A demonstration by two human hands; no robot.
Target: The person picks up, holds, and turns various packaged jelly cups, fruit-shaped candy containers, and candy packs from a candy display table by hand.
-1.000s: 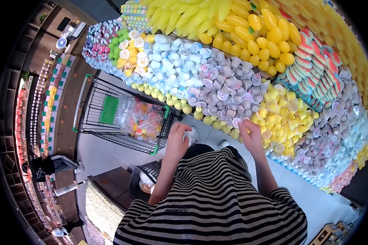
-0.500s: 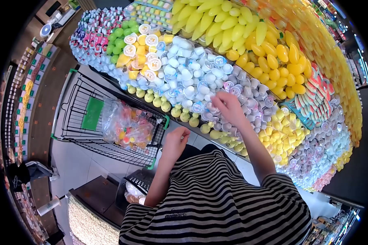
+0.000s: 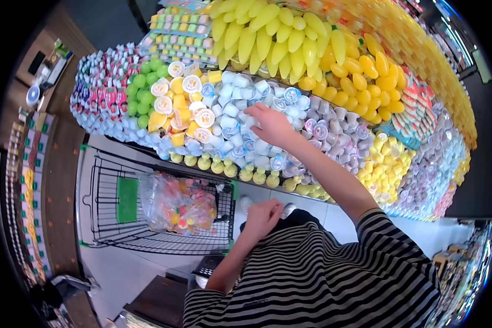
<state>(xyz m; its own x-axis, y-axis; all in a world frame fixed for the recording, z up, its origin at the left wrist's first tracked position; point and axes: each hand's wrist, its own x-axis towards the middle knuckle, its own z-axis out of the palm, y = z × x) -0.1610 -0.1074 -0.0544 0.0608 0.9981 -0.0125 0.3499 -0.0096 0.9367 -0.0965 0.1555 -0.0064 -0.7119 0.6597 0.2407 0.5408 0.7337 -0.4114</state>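
Right hand [image 3: 271,127] has shifted from the border of the small grey plastic cups [image 3: 339,124] to over the small pale-blue and white plastic cups [image 3: 230,110]. Thumb and fingers parted; contact unclear. Left hand [image 3: 263,217] near the black-and-grey striped fabric shirt [image 3: 317,273], fingers curled; cannot tell if it grips anything. Cups heaped by colour, presumably keeping kinds distinct. Black wire cart with green panel [image 3: 128,200] alongside, probably for reach; clear plastic bag of multicoloured pieces [image 3: 183,208] inside.

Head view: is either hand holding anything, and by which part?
No held item shows. Right hand: over the pale cups, contact unclear. Left hand: curled, palm hidden, so a small item can't be ruled out.
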